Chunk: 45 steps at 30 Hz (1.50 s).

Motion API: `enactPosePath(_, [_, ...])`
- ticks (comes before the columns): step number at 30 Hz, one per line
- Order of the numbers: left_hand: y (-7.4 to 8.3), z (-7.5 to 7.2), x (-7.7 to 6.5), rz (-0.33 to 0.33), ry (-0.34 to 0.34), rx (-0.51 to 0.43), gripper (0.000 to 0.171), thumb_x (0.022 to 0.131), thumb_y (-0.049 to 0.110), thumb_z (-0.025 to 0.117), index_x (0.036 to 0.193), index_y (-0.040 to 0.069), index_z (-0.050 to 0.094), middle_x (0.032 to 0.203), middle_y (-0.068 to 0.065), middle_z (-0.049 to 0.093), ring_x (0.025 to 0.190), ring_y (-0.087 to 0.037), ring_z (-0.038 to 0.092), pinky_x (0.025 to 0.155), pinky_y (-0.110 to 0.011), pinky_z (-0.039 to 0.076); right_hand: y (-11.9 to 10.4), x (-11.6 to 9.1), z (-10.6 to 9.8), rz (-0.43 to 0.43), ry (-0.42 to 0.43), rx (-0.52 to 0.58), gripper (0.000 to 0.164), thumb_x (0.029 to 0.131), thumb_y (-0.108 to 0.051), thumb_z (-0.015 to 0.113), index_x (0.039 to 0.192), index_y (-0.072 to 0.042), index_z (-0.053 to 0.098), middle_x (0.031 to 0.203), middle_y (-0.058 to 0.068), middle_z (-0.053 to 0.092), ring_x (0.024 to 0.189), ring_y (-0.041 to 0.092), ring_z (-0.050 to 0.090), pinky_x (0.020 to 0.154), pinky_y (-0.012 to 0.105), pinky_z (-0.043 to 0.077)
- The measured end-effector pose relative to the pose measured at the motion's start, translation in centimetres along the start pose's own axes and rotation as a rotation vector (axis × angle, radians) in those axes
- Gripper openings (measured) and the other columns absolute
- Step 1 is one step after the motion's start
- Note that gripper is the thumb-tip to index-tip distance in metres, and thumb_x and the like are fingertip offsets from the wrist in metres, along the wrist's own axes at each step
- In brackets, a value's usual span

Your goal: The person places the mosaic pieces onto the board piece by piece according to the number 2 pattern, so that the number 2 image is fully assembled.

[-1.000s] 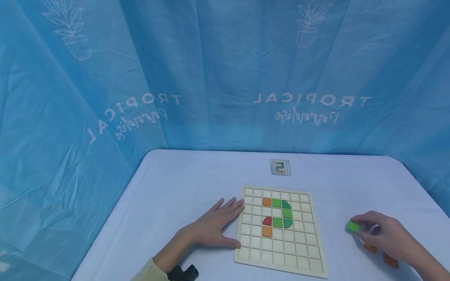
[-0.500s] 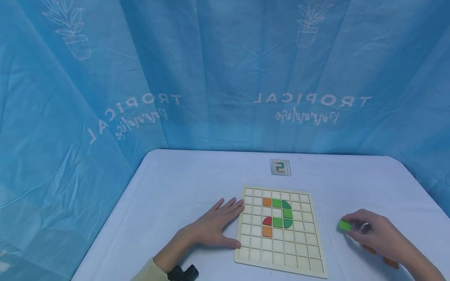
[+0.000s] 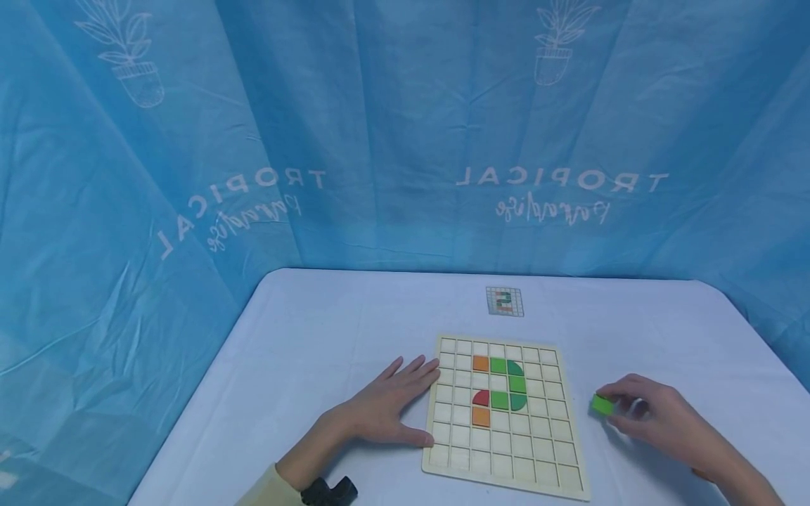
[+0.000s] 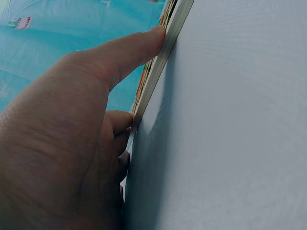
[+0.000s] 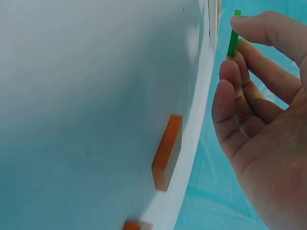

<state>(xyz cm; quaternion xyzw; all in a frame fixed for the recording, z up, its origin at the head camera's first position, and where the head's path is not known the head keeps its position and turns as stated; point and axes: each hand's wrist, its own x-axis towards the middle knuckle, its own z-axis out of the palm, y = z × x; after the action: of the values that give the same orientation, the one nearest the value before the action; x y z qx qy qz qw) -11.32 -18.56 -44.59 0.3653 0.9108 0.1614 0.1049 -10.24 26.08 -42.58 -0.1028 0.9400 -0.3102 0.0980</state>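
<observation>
Between thumb and fingers, my right hand (image 3: 658,414) pinches a bright green square tile (image 3: 602,405), just right of the wooden grid board (image 3: 506,467). In the right wrist view the green tile (image 5: 233,38) shows edge-on. My left hand (image 3: 386,407) lies spread at the board's left edge, thumb and fingertips touching it; the left wrist view shows the thumb against the board's side (image 4: 168,48). Several tiles sit in the grid: an orange square (image 3: 481,363) at the top, green pieces curving down the right, a red quarter-round (image 3: 481,398) and a lower orange square (image 3: 481,417).
A small pattern card (image 3: 504,301) lies behind the board on the white table (image 3: 354,316). Loose orange tiles (image 5: 168,153) lie below the right hand, mostly hidden by the arm in the head view. A blue curtain (image 3: 405,140) hangs behind the table.
My right hand has moved left with the green tile, from above the loose orange tiles to near the board's right edge. The left hand and the board have stayed put.
</observation>
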Motion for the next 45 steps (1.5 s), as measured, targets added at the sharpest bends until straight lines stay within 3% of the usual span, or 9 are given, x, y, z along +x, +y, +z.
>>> enactPosePath(6, [0.0, 0.0, 0.0, 0.005, 0.003, 0.001, 0.102, 0.081, 0.075, 0.051, 0.156, 0.016, 0.015, 0.161, 0.007, 0.006, 0.146, -0.015, 0.000, 0.117, -0.044, 0.000, -0.9, 0.3, 0.5, -0.065, 0.007, -0.019, 0.031, 0.075, -0.016, 0.080, 0.104, -0.019, 0.071, 0.095, -0.011, 0.061, 0.079, 0.006, 0.055, 0.065, 0.024, 0.051])
enactPosePath(11, [-0.1, 0.1, 0.0, 0.001, 0.002, 0.001, 0.102, 0.081, 0.076, 0.051, 0.156, 0.016, 0.014, 0.160, 0.008, 0.006, 0.145, -0.014, -0.001, 0.117, -0.043, -0.001, -1.5, 0.5, 0.9, -0.181, 0.038, -0.005, 0.031, 0.075, -0.014, 0.081, 0.103, -0.022, 0.071, 0.093, -0.013, 0.060, 0.077, 0.005, 0.055, 0.064, 0.023, 0.051])
enactPosePath(24, [0.0, 0.1, 0.0, -0.011, -0.008, -0.008, 0.102, 0.080, 0.076, 0.051, 0.156, 0.017, 0.015, 0.160, 0.009, 0.005, 0.145, -0.013, -0.002, 0.117, -0.041, -0.002, -3.5, 1.3, 2.3, -0.340, 0.010, 0.058, 0.030, 0.077, -0.014, 0.080, 0.104, -0.021, 0.070, 0.095, -0.012, 0.061, 0.079, 0.006, 0.056, 0.064, 0.023, 0.052])
enactPosePath(34, [0.2, 0.0, 0.0, -0.023, -0.012, -0.016, 0.103, 0.080, 0.076, 0.052, 0.156, 0.017, 0.015, 0.160, 0.009, 0.007, 0.145, -0.013, -0.001, 0.117, -0.042, -0.001, -4.9, 2.0, 3.0, -0.316, -0.066, 0.174, 0.029, 0.080, -0.019, 0.080, 0.107, -0.025, 0.071, 0.098, -0.010, 0.063, 0.080, 0.011, 0.058, 0.065, 0.025, 0.053])
enactPosePath(45, [0.3, -0.2, 0.1, -0.029, -0.015, -0.017, 0.103, 0.079, 0.076, 0.052, 0.156, 0.017, 0.015, 0.160, 0.008, 0.007, 0.145, -0.014, 0.000, 0.117, -0.042, -0.001, -6.0, 2.4, 3.9, -0.356, -0.134, 0.285, 0.031, 0.081, -0.020, 0.079, 0.111, -0.017, 0.072, 0.094, -0.004, 0.064, 0.076, 0.012, 0.058, 0.064, 0.026, 0.053])
